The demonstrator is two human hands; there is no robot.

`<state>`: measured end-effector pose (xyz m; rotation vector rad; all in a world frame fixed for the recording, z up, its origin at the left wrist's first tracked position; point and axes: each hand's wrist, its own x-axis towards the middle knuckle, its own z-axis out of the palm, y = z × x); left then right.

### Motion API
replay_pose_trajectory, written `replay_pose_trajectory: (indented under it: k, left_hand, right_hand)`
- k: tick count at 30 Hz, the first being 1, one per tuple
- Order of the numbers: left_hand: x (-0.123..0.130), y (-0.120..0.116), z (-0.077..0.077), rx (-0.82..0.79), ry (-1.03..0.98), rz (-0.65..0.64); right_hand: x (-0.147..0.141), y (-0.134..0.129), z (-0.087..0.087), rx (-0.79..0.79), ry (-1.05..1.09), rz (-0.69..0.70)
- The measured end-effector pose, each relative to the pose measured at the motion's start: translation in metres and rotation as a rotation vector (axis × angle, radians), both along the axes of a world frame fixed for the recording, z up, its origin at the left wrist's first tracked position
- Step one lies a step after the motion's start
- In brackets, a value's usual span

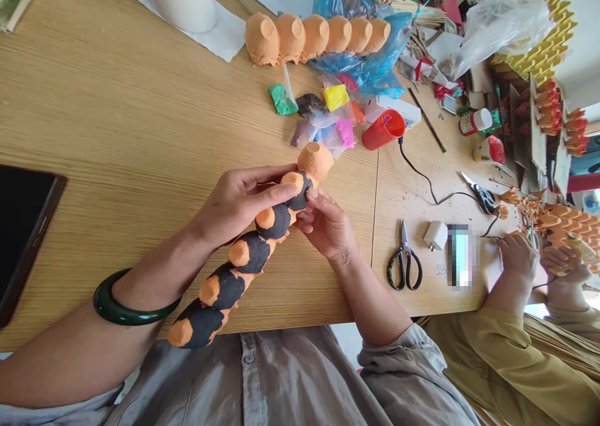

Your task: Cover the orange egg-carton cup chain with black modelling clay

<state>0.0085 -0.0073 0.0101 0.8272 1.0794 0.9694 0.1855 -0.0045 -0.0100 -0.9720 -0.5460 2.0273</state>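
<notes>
A long row of joined orange egg-carton bumps [238,253] slants from the table edge up to the middle of the view. Black clay-like material covers parts of most bumps; the uppermost one is plain orange. My left hand [241,198] grips the row near its upper end, thumb across a bump and fingers behind. From the other side, my right hand [328,223] pinches the edge of the black layer just below the plain bump. Some of its fingers are hidden behind the row. A second, all-orange row of bumps [315,37] lies farther back on the table.
Coloured clay packets [335,98], a red cup [383,130] and blue plastic bags [370,64] lie beyond my hands. Black-handled scissors [404,258] and a white charger [435,235] are at right, near a co-worker's hands [518,257]. A dark tablet [25,232] lies left.
</notes>
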Motion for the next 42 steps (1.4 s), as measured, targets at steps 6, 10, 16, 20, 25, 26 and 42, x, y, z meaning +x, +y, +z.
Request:
replay_pose_trajectory:
  k: [6,10,16,20,25,26,42]
  left_hand:
    - [-0.004,-0.001,0.000,0.025,0.013,-0.022]
    - [-0.005,-0.003,-0.002,0.064,-0.012,-0.061]
    - [-0.006,-0.003,-0.004,0.163,0.009,-0.108]
    - [-0.004,-0.003,-0.006,0.172,-0.004,-0.122]
    - [-0.001,-0.001,-0.015,0.090,-0.019,-0.113]
    - [-0.001,0.000,-0.016,0.069,-0.030,-0.111]
    - [-0.004,-0.001,-0.001,-0.012,-0.047,-0.070]
  right_hand:
    - [0.001,0.001,0.003,-0.040,0.073,0.025]
    - [0.005,0.003,0.003,0.010,0.060,0.027]
    - [0.013,0.006,0.004,-0.028,0.009,0.072]
    - [0.015,0.008,0.006,0.000,-0.014,0.091]
    - [0.010,0.010,0.004,-0.058,-0.103,0.048]
    - [0.009,0.011,0.003,-0.067,-0.105,0.042]
    - [0.016,0.012,0.001,0.064,-0.082,0.060]
